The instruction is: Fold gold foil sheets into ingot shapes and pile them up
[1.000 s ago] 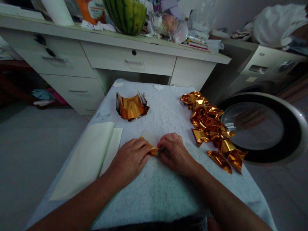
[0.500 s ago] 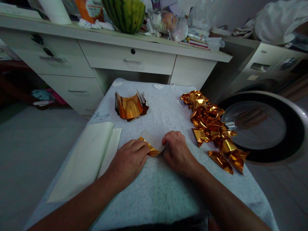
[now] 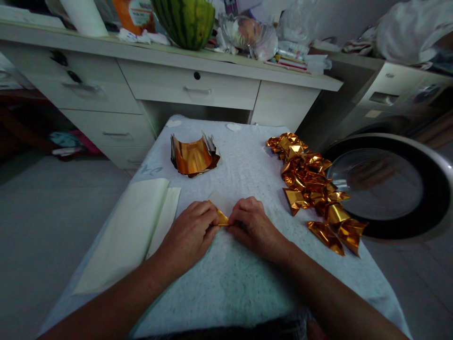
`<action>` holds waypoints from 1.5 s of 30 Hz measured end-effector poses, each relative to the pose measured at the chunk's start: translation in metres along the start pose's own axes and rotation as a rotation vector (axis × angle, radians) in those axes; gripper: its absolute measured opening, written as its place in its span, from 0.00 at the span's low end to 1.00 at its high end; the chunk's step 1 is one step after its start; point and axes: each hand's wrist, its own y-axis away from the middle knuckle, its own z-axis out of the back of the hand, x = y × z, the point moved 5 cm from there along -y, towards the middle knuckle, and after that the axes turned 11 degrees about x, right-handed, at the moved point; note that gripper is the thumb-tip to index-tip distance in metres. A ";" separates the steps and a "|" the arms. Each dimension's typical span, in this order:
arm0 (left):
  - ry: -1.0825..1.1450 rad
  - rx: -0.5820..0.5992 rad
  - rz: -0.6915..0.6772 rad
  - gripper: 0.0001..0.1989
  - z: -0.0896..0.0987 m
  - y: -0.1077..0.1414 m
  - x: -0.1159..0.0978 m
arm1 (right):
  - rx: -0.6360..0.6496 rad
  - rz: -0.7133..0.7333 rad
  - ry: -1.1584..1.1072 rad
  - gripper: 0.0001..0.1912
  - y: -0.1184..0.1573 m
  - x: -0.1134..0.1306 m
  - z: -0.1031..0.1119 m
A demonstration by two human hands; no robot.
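Observation:
Between my hands, low over the cloth-covered table, is a gold foil paper (image 3: 222,218) folded into a narrow shape. My left hand (image 3: 194,226) is closed on its left part, thumb below and fingers above. The fingers of my right hand (image 3: 253,226) pinch its right tip. A pale sheet (image 3: 215,197) shows just behind the foil, partly covered by my left hand. Further back on the left stands a curled stack of gold foil sheets (image 3: 194,157). A heap of folded gold foil pieces (image 3: 309,179) runs down the table's right side.
White paper sheets (image 3: 123,231) lie along the left of the table (image 3: 240,146), beneath my left forearm. A white desk (image 3: 187,87) with a watermelon (image 3: 186,23) stands behind. At right is a washing machine with its round door (image 3: 385,226) open beside the table edge.
My right hand has moved slightly left and now pinches the foil's tip. My left fingers have drawn in around the foil, and less of it shows.

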 end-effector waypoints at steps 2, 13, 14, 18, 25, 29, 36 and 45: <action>0.046 0.009 0.013 0.06 0.000 0.000 0.002 | 0.004 -0.014 -0.012 0.02 0.000 0.000 0.001; 0.125 0.008 0.055 0.05 -0.001 -0.002 0.002 | 0.012 -0.119 -0.042 0.03 -0.002 -0.003 0.002; 0.132 0.004 0.060 0.05 -0.001 -0.002 0.003 | 0.010 -0.124 -0.039 0.03 -0.003 -0.003 0.001; 0.164 -0.007 0.067 0.05 0.000 -0.002 0.002 | -0.009 -0.132 -0.029 0.03 -0.004 -0.004 0.000; 0.118 -0.023 0.060 0.07 -0.001 -0.003 0.002 | 0.005 -0.151 -0.032 0.05 -0.004 -0.001 0.002; 0.065 -0.058 0.086 0.07 -0.001 -0.004 0.000 | -0.009 -0.207 -0.013 0.04 -0.005 -0.001 0.001; 0.003 -0.069 0.102 0.07 -0.003 -0.005 -0.002 | -0.060 -0.237 -0.001 0.05 -0.007 -0.003 -0.002; -0.083 -0.077 0.109 0.07 -0.006 -0.006 -0.006 | -0.071 -0.234 0.002 0.06 -0.006 -0.005 -0.004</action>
